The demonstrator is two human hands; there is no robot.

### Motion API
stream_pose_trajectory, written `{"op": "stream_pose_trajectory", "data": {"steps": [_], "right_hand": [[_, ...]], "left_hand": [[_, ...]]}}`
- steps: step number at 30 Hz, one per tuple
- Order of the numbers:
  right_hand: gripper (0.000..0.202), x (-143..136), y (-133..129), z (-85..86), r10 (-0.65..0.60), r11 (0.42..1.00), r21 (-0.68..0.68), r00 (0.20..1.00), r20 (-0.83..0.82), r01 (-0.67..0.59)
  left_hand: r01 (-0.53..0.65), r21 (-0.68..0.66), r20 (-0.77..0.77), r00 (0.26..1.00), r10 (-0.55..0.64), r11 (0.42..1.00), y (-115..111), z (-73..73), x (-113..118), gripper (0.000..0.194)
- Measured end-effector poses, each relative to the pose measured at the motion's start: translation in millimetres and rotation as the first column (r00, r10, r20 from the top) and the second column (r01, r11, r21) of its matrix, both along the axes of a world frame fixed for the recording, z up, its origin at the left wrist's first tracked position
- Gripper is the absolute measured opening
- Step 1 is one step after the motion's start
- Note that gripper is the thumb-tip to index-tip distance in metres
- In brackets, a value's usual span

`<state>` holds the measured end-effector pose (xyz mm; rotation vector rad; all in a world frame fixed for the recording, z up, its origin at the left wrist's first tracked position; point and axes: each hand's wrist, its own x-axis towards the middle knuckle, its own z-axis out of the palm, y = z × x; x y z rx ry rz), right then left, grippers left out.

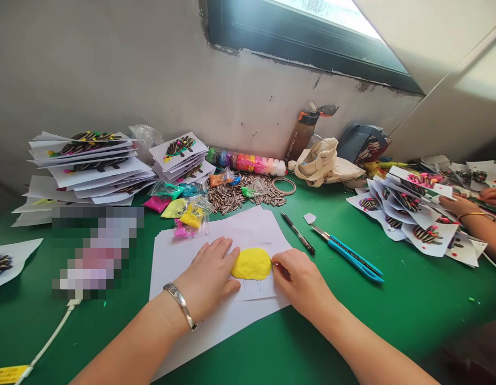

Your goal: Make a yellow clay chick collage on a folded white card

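Observation:
A flattened oval of yellow modelling clay (252, 264) lies on a white sheet of paper (215, 326), above short pencilled leg lines. My left hand (211, 270), wearing a silver bracelet, rests flat on the paper with its fingers stretched out; its thumb side touches the clay's left edge. At the clay's right edge, my right hand (298, 278) is closed in a pinch. A small dark tip shows at its fingertips against the clay, looking like a sunflower seed (272, 261); most of it is hidden.
Sunflower seeds (227, 198) lie behind the paper beside bagged clay (191, 215). A pen (298, 233) and blue utility knife (348, 254) are to the right. Stacked seed pictures (99, 171) stand at left. Another person's hand (458, 206) touches more pictures (412, 214) at right.

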<state>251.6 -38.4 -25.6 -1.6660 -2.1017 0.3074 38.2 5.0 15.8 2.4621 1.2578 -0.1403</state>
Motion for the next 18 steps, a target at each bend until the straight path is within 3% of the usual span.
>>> {"op": "stream_pose_trajectory", "data": {"steps": [18], "right_hand": [[0.012, 1.2, 4.1, -1.1, -0.017, 1.0, 0.027, 1.0, 0.013, 0.017]], "left_hand": [[0.001, 0.009, 0.01, 1.0, -0.001, 1.0, 0.4, -0.7, -1.1, 0.049]]}}
